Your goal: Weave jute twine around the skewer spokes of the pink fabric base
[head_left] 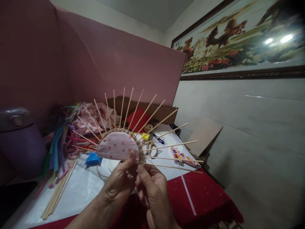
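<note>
My left hand (122, 179) grips a half-round, fabric-covered piece (118, 145), white-pink with red dots, its thumb pressed on the face. Brown twine (141, 154) is woven along the curved rim. From that rim thin wooden sticks (152, 114) fan out like rays. My right hand (153, 187) is closed in a pinch at the rim's lower right end, close to the lowest stick. Whatever its fingertips hold is hidden. A loop of thin cord (99, 174) hangs below the piece, left of my left hand.
Loose wooden sticks (59, 187) lie on the white sheet at left, near coloured pipe cleaners (57, 146) and a blue packet (92, 159). Beyond the piece are scissors (152, 149), a twine roll (148, 128) and a utility knife (159, 138). A purple container (21, 143) stands far left.
</note>
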The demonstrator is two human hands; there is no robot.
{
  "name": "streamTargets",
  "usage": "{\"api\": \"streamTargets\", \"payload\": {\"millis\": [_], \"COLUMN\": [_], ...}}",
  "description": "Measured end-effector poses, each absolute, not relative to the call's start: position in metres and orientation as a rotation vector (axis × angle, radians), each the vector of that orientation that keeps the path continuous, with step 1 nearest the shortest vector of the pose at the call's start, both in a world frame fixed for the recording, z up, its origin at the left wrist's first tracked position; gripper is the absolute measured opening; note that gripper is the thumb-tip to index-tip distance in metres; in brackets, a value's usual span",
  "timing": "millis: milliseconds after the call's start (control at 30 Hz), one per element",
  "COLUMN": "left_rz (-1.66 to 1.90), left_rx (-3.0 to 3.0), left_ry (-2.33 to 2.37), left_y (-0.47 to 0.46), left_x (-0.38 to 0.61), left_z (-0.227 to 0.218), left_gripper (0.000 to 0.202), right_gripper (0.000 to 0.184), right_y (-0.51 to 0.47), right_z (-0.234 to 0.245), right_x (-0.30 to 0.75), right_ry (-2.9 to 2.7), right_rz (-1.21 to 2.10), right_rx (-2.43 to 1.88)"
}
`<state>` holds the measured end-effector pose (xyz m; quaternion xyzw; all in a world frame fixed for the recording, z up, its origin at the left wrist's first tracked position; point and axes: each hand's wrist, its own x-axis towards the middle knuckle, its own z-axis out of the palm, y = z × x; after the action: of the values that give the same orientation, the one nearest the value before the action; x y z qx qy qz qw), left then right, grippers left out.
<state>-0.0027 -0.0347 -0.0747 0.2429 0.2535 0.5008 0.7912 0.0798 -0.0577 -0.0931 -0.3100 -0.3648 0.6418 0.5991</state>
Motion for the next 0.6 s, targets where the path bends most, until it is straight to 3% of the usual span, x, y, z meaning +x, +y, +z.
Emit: {"api": "streamTargets", "payload": {"millis": [200,400,600], "left_rz": [1.071,1.095,1.048], "left_rx": [0.609,0.584,0.633], "left_ry": [0.58,0.561,0.59], "left_y": [-0.0323,-0.033,-0.0329], "left_x": [-0.0041,-0.004,-0.0032], "left_z": [-0.0777,-0.0766,-0.0756], "left_gripper": [0.038,0.033,0.04], "right_gripper": [0.026,0.024,0.03], "right_y": [-0.0543,-0.0539,-0.0559], "right_z": [-0.0963,-0.1003,-0.0994], "right_x": [0.0758,0.076,0.0759], "right_ry": [-0.773,-0.775,-0.772], "right_rz": [1.439,1.437,1.435], "right_rx": [-0.756,-0.77,-0.723]}}
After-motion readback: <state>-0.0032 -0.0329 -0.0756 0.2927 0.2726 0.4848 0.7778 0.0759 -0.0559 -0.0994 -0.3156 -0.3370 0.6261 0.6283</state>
